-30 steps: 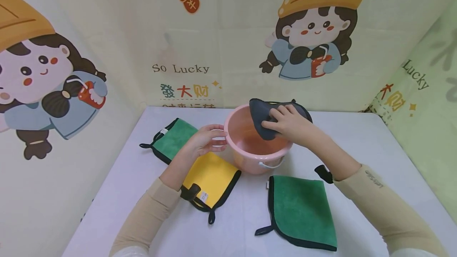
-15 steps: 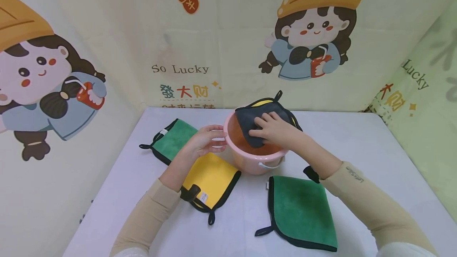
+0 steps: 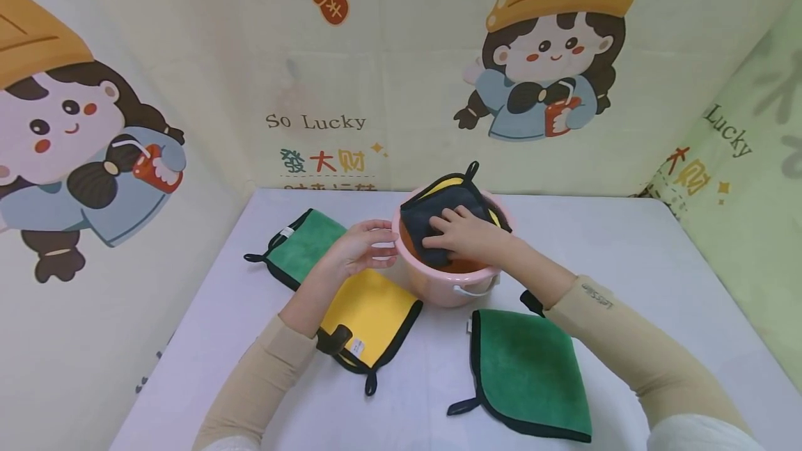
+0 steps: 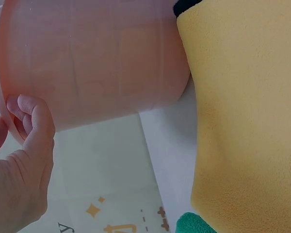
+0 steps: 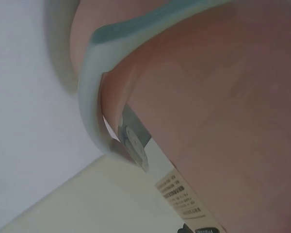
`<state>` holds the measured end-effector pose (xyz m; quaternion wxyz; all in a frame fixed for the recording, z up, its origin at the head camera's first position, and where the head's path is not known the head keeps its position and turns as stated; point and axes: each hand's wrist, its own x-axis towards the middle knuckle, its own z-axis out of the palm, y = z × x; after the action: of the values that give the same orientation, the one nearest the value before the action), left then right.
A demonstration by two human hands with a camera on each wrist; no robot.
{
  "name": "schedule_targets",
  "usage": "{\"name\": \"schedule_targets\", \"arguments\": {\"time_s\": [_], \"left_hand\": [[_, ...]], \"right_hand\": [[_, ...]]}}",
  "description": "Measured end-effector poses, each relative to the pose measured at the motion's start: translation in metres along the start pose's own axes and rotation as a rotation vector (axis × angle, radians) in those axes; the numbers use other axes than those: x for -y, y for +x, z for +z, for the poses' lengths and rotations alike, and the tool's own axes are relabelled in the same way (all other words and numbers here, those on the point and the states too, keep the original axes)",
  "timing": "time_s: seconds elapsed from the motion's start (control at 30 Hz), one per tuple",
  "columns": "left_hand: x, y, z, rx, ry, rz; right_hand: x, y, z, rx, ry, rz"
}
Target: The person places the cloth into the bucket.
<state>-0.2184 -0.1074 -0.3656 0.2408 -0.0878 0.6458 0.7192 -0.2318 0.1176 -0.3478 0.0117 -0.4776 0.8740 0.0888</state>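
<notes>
A pink bucket (image 3: 435, 289) stands on the table. My left hand (image 3: 360, 250) grips its left rim; in the left wrist view, the hand (image 4: 26, 155) has its thumb and fingers on either side of the rim. My right hand (image 3: 466, 236) holds a folded dark grey towel (image 3: 432, 206) with a yellow underside and black edging, partly down inside the bucket mouth. One corner with a black loop sticks up above the far rim. In the right wrist view, only the bucket wall (image 5: 218, 97) and its pale handle (image 5: 89, 92) show, with the hand out of view.
A yellow towel (image 3: 376, 308) lies in front of the bucket to the left, partly under the left forearm. Behind it lies a green towel (image 3: 310, 242). Another green towel (image 3: 529, 374) is at front right. A printed cloth (image 3: 401, 75) hangs behind the table (image 3: 626, 256).
My right hand has moved left and slightly down with the dark grey towel, from the bucket's right rim into its mouth. The left hand has stayed on the rim.
</notes>
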Motion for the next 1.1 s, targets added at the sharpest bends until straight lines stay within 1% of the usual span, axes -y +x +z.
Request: {"name": "schedule_targets", "arguments": {"time_s": [0.13, 0.5, 0.73, 0.93, 1.1], "left_hand": [[-0.001, -0.001, 0.001, 0.004, 0.0, -0.006], [-0.002, -0.004, 0.002, -0.003, 0.014, 0.005], [-0.001, -0.002, 0.001, -0.006, 0.013, 0.005], [0.0, 0.0, 0.001, -0.011, 0.009, -0.002], [0.0, 0.0, 0.001, -0.003, 0.003, -0.001]], "right_hand": [[0.001, 0.005, 0.003, 0.051, 0.049, 0.015], [0.004, 0.013, 0.005, 0.149, 0.101, 0.034], [0.005, 0.017, 0.008, 0.215, 0.07, 0.035], [0.006, 0.017, 0.011, 0.264, 0.083, 0.057], [0.006, 0.017, 0.012, 0.27, 0.085, 0.059]]}}
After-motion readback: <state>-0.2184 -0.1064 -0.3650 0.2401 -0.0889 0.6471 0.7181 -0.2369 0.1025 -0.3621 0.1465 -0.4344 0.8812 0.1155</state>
